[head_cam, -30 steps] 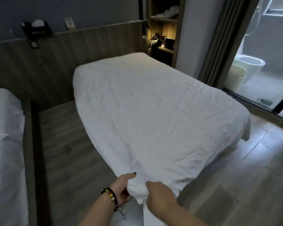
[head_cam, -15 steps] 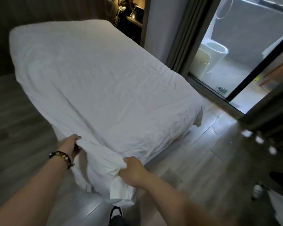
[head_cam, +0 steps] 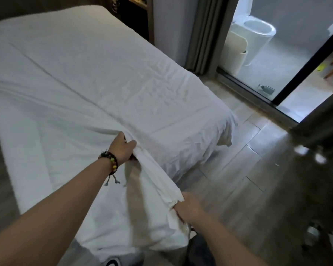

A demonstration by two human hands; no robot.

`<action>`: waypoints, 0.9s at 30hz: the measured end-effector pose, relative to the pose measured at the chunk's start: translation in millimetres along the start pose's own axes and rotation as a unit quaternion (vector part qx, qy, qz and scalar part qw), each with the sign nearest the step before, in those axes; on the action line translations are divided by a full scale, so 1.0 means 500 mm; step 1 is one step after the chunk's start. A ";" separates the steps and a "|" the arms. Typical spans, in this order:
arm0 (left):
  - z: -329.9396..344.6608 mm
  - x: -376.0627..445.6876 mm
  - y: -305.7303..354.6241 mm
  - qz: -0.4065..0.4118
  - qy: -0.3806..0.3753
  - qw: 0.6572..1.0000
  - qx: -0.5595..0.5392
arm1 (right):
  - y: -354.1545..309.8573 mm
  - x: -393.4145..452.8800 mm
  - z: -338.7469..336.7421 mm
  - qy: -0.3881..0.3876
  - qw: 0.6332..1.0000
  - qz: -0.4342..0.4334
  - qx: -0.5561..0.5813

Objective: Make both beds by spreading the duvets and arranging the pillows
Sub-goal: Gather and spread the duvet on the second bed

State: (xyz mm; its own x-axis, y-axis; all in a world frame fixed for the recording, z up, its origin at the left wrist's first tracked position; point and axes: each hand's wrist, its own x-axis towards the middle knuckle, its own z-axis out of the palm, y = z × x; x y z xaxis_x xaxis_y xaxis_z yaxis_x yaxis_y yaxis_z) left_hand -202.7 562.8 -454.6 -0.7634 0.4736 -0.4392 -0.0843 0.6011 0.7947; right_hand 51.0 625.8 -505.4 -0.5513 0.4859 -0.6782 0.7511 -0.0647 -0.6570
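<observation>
Crumpled white duvet (head_cam: 108,77) edge now lifted higher, bunched between both hands (head_cam: 188,208).

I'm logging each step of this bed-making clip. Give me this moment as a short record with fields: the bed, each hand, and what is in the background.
bed: covered by a white duvet, wrinkled, with one long crease running diagonally
left hand: left hand, beaded bracelet on the wrist, grips a raised fold of the duvet at the foot of the bed
right hand: right hand grips the duvet's edge nearer the camera, off the bed's corner
pillows: none visible
background: toilet behind a glass door
floor: wood-look planks
</observation>
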 end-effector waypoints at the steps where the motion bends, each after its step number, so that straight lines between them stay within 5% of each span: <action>1: 0.044 0.035 0.001 -0.005 0.001 1.000 0.006 | 0.025 0.051 -0.026 0.002 1.000 0.000 -0.007; 7: 0.292 0.179 -0.153 -0.068 -0.086 0.990 0.085 | 0.182 0.331 -0.090 0.025 0.998 0.038 -0.038; 12: 0.324 0.185 -0.300 0.059 0.036 0.972 0.224 | 0.241 0.481 -0.063 -0.009 0.998 0.004 -0.064; 14: 0.294 0.196 -0.339 0.171 0.090 0.928 0.319 | 0.242 0.529 -0.036 -0.005 0.996 -0.043 -0.083; 17: 0.231 0.253 -0.359 0.318 0.144 0.817 0.459 | 0.242 0.581 0.025 -0.026 0.989 -0.070 -0.127; 20: 0.180 0.320 -0.337 0.359 0.132 0.751 0.537 | 0.229 0.606 0.059 -0.010 0.978 -0.070 -0.197; 27: 0.198 0.402 -0.185 0.240 -0.078 0.784 0.567 | 0.253 0.569 -0.065 -0.028 0.996 -0.026 -0.085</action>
State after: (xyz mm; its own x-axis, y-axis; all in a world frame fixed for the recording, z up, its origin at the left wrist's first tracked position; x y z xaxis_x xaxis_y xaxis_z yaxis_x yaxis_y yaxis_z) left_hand -284.8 666.1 -658.1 -0.4369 0.8409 -0.3195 0.8802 0.4728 0.0409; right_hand 0.9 784.5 -770.8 -0.6060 0.4354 -0.6657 0.7698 0.1102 -0.6287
